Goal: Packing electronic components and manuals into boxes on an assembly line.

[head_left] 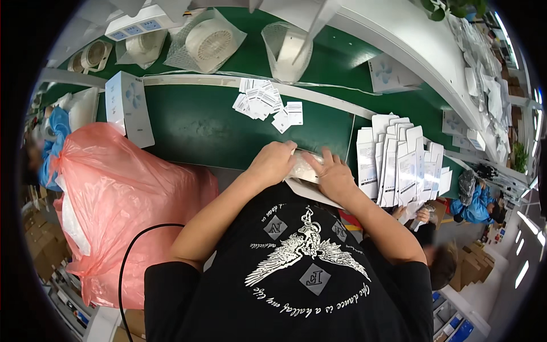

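Observation:
At the near edge of the green table, a white item in clear bubble wrap lies between my two hands. My left hand has its fingers curled on the left end of the wrap. From the other side my right hand grips it, thumb and fingers bent over the top. Below the wrapped item, close to my body, shows the pale edge of a white carton; my right hand hides part of it. What exactly is inside the wrap cannot be made out.
Printed cards lie loose on the table. Flat white cartons are stacked at right, near another person's hand. A standing box and pink bag are at left. Bagged white fans line the back.

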Demonstrator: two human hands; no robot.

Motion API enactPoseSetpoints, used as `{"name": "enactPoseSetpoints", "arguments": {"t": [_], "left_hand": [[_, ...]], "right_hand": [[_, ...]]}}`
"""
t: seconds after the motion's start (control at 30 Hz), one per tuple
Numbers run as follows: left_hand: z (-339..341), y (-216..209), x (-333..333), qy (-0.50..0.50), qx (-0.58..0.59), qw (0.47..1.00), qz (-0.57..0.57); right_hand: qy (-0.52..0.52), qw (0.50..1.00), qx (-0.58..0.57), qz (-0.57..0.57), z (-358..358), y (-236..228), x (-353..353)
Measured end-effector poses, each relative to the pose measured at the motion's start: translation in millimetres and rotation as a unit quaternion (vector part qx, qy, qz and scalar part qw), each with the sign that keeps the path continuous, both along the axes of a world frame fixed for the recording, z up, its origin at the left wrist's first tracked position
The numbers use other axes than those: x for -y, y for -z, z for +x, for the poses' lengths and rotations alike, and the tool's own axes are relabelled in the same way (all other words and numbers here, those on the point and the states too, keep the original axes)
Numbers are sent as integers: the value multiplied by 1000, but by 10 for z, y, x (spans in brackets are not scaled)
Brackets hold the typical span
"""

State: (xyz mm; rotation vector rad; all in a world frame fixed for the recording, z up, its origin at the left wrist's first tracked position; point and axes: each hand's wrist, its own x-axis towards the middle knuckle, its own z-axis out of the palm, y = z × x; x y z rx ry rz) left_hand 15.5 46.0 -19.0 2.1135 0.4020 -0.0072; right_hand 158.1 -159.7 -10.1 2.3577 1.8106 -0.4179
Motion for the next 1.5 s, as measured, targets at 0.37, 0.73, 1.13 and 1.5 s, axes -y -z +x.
{"name": "enactPoseSetpoints", "arguments": {"t": [0.37, 0.73, 1.13, 1.5], "left_hand": [[-7, -1529, -614, -371, 418, 811, 175], [-472, -2683, -796, -315, 379, 842, 220], [-477, -2667, -653, -8, 45, 983, 175], [295, -1043, 277, 30, 158, 985, 58]], "right_hand": [[324, 946, -15, 18, 2887, 127, -1369], [328, 783, -20, 528, 2579, 271, -1418], [316, 928, -92, 177, 2186, 602, -3188], [341, 827, -206, 397, 1932, -266, -1391]]}}
